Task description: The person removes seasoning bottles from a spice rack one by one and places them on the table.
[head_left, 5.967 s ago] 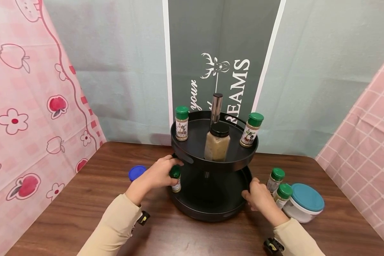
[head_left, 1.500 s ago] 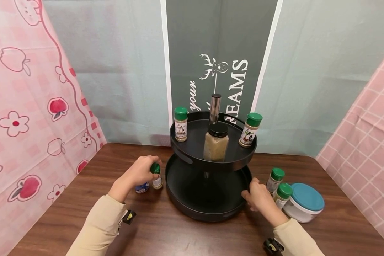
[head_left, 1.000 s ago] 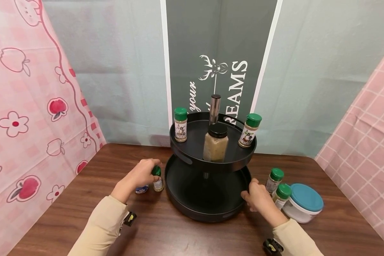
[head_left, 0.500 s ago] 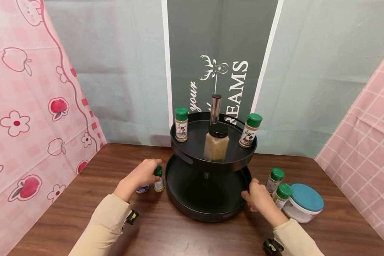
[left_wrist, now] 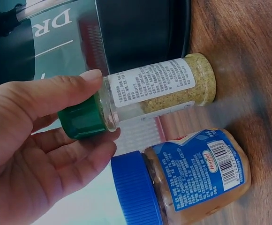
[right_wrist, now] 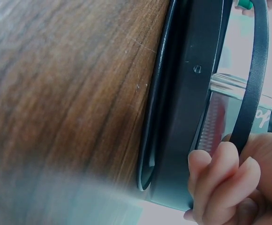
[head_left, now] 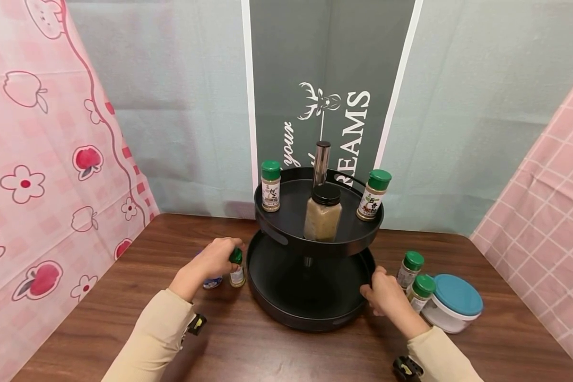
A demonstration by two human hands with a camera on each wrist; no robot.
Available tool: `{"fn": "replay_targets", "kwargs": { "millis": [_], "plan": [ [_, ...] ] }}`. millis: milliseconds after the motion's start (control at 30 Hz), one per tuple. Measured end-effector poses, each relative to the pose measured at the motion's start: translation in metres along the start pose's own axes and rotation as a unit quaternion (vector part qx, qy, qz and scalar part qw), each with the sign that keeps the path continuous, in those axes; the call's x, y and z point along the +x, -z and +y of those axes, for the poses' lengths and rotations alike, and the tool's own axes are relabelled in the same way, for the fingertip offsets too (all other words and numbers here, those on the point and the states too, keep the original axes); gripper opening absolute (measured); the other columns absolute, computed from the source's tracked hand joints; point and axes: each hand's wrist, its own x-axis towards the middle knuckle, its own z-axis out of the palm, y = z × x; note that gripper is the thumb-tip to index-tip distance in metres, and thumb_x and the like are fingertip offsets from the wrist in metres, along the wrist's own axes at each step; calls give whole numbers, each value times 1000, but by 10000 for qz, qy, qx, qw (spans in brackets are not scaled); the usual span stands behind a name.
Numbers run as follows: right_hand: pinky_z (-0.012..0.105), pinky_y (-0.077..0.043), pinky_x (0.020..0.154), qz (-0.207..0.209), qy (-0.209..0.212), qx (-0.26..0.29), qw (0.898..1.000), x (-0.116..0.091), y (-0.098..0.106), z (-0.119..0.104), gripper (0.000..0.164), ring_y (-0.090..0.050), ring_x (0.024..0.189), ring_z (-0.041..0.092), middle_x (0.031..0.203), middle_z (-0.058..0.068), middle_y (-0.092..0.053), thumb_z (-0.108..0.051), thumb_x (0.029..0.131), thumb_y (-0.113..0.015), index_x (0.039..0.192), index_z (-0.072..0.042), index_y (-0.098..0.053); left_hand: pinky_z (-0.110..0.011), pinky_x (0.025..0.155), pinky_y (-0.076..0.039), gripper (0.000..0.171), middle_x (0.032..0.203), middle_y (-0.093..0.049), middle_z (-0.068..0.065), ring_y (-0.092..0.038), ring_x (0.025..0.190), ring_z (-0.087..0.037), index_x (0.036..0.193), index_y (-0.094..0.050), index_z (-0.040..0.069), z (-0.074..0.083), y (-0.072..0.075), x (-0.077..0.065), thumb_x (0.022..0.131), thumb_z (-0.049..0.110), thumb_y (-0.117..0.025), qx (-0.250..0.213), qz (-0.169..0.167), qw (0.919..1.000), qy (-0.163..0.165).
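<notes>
Head view: left hand (head_left: 216, 259) hides most of blue-labelled jar (head_left: 212, 283); lettering on held bottle (head_left: 237, 275) too small to read.

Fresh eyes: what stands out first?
Likely the black two-tier stand mid-table, a jar and two green-capped shakers on its upper tier. Then the left hand, left of it, pinching another shaker by its green cap; the right hand grips the lower rim.
</notes>
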Motion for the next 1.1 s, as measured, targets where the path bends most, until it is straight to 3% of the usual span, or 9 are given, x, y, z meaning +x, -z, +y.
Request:
{"fn": "replay_targets", "kwargs": {
  "millis": [433,767,933,1100],
  "plan": [
    [31,-44,43,-56,1,37,10000,0,0,0,62,-50,39,16,52,7,-52,-12,84,-51,123,23,-19,-33,60,-49,42,97,-61,-12,-52,75,-18,108,-58,2,2,3,-1,71,14,-74,191,150,9997,-35],
    [31,-44,43,-121,-33,75,9999,1,0,0,60,-50,40,17,54,8,-52,-12,84,-50,122,22,-20,-45,80,-48,33,103,-61,-10,-53,97,-26,104,-61,6,9,9,-5,74,17,-70,181,209,9996,-55],
    [31,-44,43,-105,-41,76,9999,1,0,0,56,-51,40,17,55,8,-52,-12,84,-50,120,21,-22,-41,75,-49,28,97,-60,-9,-54,89,-22,99,-61,7,14,14,-5,75,17,-70,261,240,9992,-185],
    [32,-44,42,-99,-5,55,9999,0,1,0,58,-51,40,17,55,8,-52,-12,84,-50,122,22,-21,-39,71,-49,38,99,-59,-11,-54,86,-22,108,-59,3,21,23,-7,75,19,-70,373,278,9984,-316]
  ]
}}
